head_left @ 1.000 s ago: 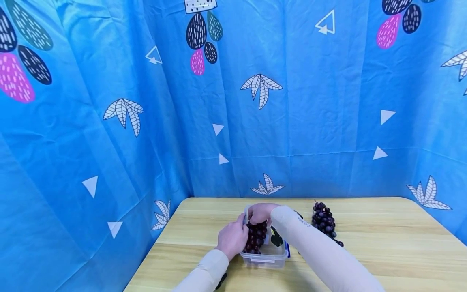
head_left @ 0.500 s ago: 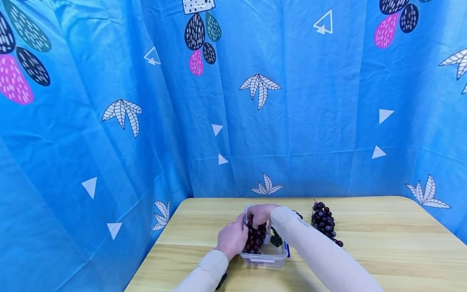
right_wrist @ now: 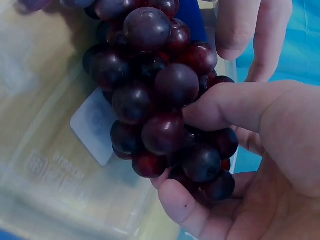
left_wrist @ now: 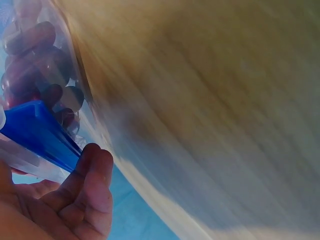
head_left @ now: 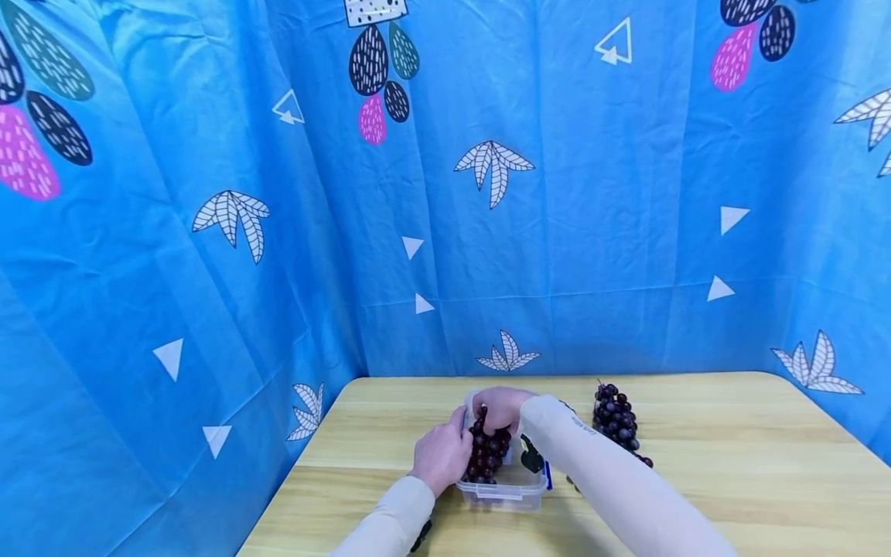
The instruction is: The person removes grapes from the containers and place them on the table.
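Note:
A bunch of dark red-purple grapes lies along the left side of a clear plastic food container. My right hand reaches in at the container's far end and grips the bunch there. In the right wrist view, its thumb presses on the grapes from one side while fingers curl under them. My left hand holds the container's left wall near the rim. Seen from the left wrist, its fingertips are at the blue latch flap, and grapes show through the wall.
A second bunch of dark grapes lies on the wooden table to the right, partly behind my right sleeve. Another blue latch hangs on the container's right side. A blue patterned curtain stands behind the table.
My right hand's fingers have shifted slightly rightward on the grapes, showing more of the bunch's far end. The left hand keeps its hold on the container. The head view has shifted a little.

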Demonstrator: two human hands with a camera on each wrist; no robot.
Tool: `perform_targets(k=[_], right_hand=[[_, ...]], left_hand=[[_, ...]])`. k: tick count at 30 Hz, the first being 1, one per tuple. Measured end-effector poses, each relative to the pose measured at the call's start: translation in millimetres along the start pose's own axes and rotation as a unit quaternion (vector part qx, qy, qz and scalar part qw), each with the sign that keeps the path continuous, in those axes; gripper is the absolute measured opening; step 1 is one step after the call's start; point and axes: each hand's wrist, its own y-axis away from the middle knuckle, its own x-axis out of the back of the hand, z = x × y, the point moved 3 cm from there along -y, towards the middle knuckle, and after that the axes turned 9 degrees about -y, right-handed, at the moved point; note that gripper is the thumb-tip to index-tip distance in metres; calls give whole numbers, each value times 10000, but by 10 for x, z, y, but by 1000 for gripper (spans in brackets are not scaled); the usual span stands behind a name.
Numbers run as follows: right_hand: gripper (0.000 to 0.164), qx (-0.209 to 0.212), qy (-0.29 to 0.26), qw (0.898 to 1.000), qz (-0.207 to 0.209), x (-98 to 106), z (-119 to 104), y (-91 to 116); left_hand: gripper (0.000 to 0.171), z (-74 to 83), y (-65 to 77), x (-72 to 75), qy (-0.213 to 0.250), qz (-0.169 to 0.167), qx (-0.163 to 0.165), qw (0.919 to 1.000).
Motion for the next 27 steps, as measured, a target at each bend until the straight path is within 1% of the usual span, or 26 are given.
perform_targets(k=[3,8,12,18,24,27], right_hand=[[24,99,201,9996,150,31,23,14],[21,338,512,9971,457,102,25,53],[22,425,655,9952,584,124,31,116],[26,653,999,9882,962,184,-22,245],[25,897,1062,9831,1188,272,-77,402],[27,1006,1093,9802,1311,322,-122,486]], left_hand=[[48,3,-14,-1,-22,-48,-7,10000],[47,13,-48,14,-65,6,-36,10000],[46,14,-33,2,-142,-13,-62,9999],[46,-2,-32,1,-135,7,-51,9999],[46,6,-36,4,-133,18,-63,9999],[47,-2,-38,-5,-89,23,-54,9999]])
